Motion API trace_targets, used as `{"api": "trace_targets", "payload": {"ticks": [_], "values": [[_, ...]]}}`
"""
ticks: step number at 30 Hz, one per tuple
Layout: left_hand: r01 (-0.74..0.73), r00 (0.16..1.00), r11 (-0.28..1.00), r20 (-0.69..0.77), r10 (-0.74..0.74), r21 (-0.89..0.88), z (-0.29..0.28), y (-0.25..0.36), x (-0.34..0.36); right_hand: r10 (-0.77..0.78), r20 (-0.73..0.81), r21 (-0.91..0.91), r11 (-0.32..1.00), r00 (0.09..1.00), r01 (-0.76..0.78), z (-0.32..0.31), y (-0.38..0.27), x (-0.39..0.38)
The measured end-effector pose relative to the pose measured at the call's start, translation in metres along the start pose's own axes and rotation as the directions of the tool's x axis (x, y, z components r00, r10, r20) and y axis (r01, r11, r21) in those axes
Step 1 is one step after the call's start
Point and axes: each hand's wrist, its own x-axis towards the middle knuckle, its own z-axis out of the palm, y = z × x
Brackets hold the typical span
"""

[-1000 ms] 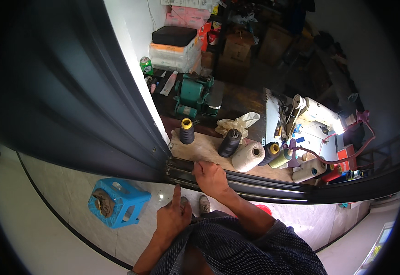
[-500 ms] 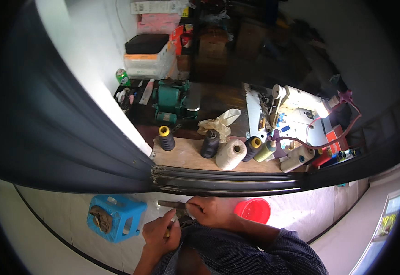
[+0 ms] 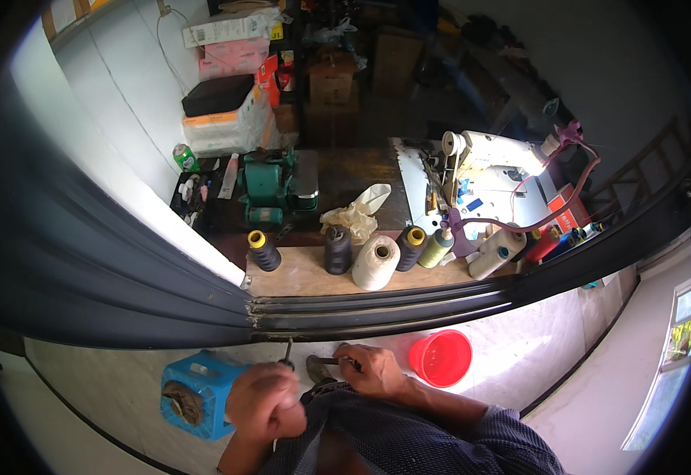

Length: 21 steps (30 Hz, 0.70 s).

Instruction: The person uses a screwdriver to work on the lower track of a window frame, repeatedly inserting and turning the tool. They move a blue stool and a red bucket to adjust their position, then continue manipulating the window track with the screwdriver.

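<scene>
My left hand (image 3: 265,402), smeared by motion, is closed in a fist near the blue stool. A slim screwdriver-like tool (image 3: 288,351) sticks up from it, with a thin metal shaft and a dark collar; the handle is hidden in the fist. To its right, my right hand (image 3: 375,372) is curled around a short, dark brown flat bar (image 3: 327,361). One end of the bar points left, and the rest lies under my fingers. The two hands are apart, in front of my dark patterned shirt.
A blue plastic stool (image 3: 203,386) with a brown object on it stands left, a red bucket (image 3: 440,359) right. Beyond the dark window frame (image 3: 377,313), thread cones (image 3: 376,263) line a wooden ledge. Behind are a green machine (image 3: 266,184) and a white sewing machine (image 3: 497,153).
My left hand has moved up and left, and the slim tool now shows above it. My right hand has shifted slightly right and down; less of the bar shows. The whole view has also shifted.
</scene>
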Motion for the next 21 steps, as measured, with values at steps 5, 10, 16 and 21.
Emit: {"api": "trace_targets", "payload": {"ticks": [5, 10, 16, 21], "values": [[-0.257, 0.934, 0.965, 0.246, 0.260, -0.044, 0.041, -0.012, 0.020, -0.049, -0.058, -0.008, 0.999, 0.997, 0.049, 0.008, 0.015, -0.016], [-0.422, 0.819, 0.861, 0.289, 0.496, -0.282, 0.095, -0.017, 0.015, -0.068, 0.104, -0.097, 0.992, 0.992, 0.078, 0.019, 0.050, -0.033], [-0.514, 0.733, 0.785, 0.299, 0.612, -0.346, 0.126, -0.011, 0.007, -0.010, 0.058, -0.095, 0.995, 0.998, 0.016, 0.001, 0.024, -0.032], [-0.503, 0.727, 0.778, 0.304, 0.616, -0.376, 0.130, -0.011, 0.008, 0.008, 0.080, -0.107, 0.994, 0.997, 0.000, 0.001, 0.022, -0.029]]}}
